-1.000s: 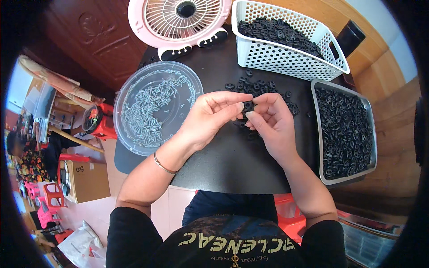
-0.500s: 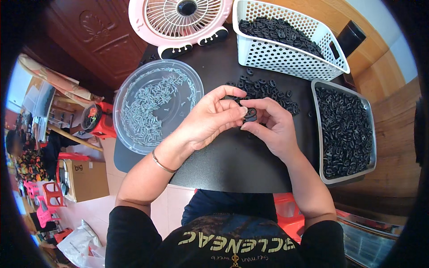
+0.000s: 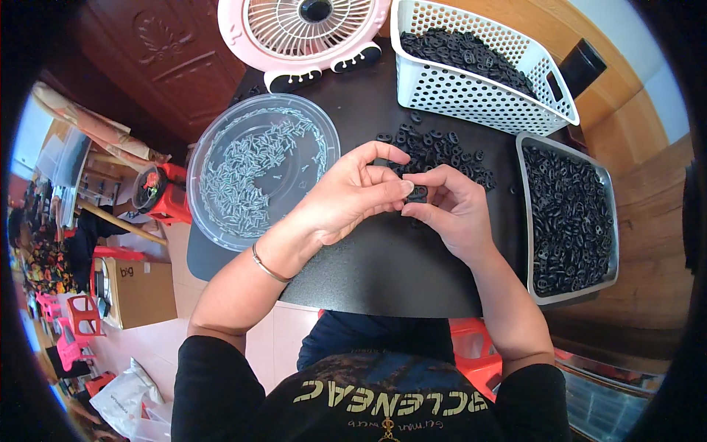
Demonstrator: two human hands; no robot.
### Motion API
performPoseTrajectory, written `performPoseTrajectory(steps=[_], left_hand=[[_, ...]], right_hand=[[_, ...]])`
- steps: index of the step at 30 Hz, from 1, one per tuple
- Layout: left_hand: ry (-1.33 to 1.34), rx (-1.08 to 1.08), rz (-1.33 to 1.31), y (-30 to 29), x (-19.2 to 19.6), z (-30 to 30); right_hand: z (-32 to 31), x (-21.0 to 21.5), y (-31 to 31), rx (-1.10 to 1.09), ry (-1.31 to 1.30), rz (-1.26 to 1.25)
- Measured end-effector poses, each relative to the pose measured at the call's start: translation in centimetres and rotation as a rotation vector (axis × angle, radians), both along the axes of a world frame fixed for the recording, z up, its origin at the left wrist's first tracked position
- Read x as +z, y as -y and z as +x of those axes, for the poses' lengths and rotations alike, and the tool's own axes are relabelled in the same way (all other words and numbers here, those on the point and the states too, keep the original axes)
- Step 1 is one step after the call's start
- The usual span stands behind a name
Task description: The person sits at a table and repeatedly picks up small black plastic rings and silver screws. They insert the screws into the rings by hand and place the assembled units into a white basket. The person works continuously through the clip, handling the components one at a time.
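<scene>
small black oval plastic part point(image 3: 417, 194) | long axis 3–9 o'clock, half hidden | L hand point(image 3: 352, 197) + R hand point(image 3: 451, 212) grip: fingertips pinched on it | over dark bench point(image 3: 383, 265)

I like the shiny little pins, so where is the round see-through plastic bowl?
In the head view, the round clear plastic bowl sits on the black table's left side, just left of the left hand, below the pink fan.

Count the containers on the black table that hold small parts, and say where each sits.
3: a clear round tub at the left, a white perforated basket at the top, a grey metal tray at the right.
</scene>
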State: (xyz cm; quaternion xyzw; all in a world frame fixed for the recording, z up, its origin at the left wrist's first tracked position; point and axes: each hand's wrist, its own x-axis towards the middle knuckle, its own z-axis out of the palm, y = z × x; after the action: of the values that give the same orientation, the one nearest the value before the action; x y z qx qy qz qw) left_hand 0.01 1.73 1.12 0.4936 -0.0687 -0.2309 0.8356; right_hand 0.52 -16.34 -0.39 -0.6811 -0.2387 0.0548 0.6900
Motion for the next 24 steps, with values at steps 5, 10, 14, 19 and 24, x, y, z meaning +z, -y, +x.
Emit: performPoseTrajectory(steps=[5,10,14,19,24], left_hand=[[-0.010,0.011,0.019,0.1,0.3,0.0],[-0.010,0.005,0.018,-0.1,0.1,0.0],[-0.006,-0.007,0.044,-0.2,0.0,0.2],[-0.067,0.014,-0.009,-0.1,0.3,0.2],[-0.068,-0.007,-0.040,-0.5,0.5,0.2]], right_hand=[[-0.2,0.1,-0.1,-0.042,0.025,-0.050],[-0.5,0.3,-0.1,-0.078,0.044,-0.097],[-0.7,0.2,-0.2,-0.076,-0.001,-0.060],[-0.2,0.8,0.0,-0.036,0.066,-0.097],[-0.4,0.7,-0.2,-0.087,0.119,-0.127]])
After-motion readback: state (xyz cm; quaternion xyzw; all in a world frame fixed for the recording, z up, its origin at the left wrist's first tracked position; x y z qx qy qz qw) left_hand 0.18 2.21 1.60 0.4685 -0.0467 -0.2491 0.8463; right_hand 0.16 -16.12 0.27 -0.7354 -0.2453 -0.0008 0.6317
